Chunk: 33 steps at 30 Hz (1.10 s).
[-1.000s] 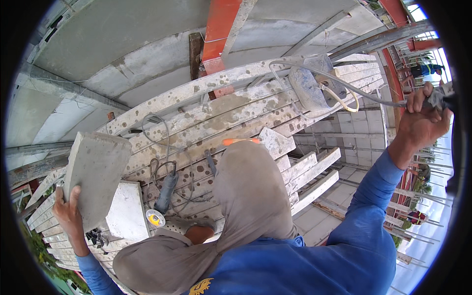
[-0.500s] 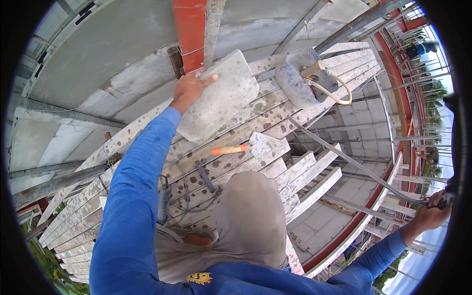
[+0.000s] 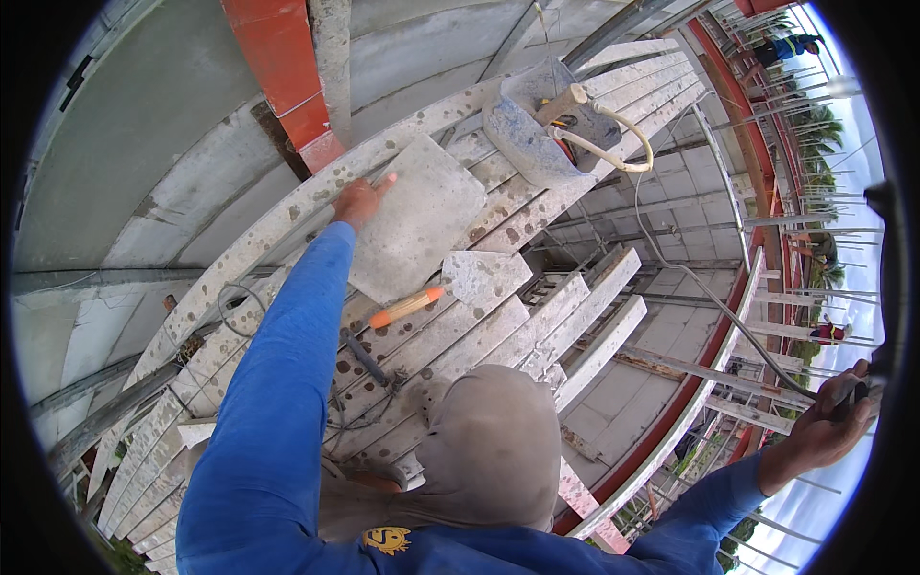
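My left hand [image 3: 356,201] is at the left edge of a flat, pale grey slab [image 3: 417,220], one digit stretched over its top and the others curled at the edge. The slab lies on spotted planks. Just below it rests a trowel with an orange-and-wood handle [image 3: 407,307] and a mortar-coated blade [image 3: 477,278]. Far to the right, my right hand [image 3: 829,422] is raised, its fingers curled round a dark object partly cut off by the picture's rim. A grey cable [image 3: 724,311] runs up to that hand.
A cut-open grey plastic tub [image 3: 522,129] with a wooden-handled tool stands on the planks [image 3: 450,359]. A dark metal bar [image 3: 364,359] lies near my knee [image 3: 494,441]. Beyond the uneven plank ends is an open drop. A red steel post [image 3: 283,72] rises ahead; people work at far right.
The slab sits lower and flatter on the planks, my left hand still at its edge. The whole view has shifted, and my right hand has turned, its palm side showing more.
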{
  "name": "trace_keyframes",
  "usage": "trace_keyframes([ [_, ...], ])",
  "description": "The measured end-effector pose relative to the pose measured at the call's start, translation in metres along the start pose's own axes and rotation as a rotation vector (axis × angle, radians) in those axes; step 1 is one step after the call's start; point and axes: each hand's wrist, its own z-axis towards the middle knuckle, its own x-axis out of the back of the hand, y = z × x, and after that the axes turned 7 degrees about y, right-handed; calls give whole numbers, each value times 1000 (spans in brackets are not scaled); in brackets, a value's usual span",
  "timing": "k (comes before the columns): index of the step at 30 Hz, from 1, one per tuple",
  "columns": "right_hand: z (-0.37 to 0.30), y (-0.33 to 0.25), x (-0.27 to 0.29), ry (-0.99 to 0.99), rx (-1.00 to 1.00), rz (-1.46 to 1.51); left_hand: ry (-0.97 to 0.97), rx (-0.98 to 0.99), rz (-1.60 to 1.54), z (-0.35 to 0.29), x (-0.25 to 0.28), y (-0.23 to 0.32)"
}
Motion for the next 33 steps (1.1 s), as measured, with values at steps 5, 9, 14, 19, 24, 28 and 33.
trace_keyframes([
  [5, -26, -52, -110, -175, 78, -38, 223, -189, 123, -26, -2, 12],
  [9, -96, -71, -247, -819, 42, 129, 200, -286, -94, -51, 96, -15],
  [14, -230, -70, -402, -1339, 30, 71, 2, -190, -35, -142, 242, -121],
  [19, -371, 49, -464, -1305, 84, -115, 158, 105, -99, -320, 358, -272],
  [24, -441, 86, -448, -1399, 2, -302, 469, 844, -183, -616, 331, -495],
  [28, -478, 100, -442, -1392, 177, -361, 529, 1051, -106, -766, 241, -528],
  [33, -465, 125, -429, -1412, 200, -425, 408, 975, -169, -681, 233, -497],
])
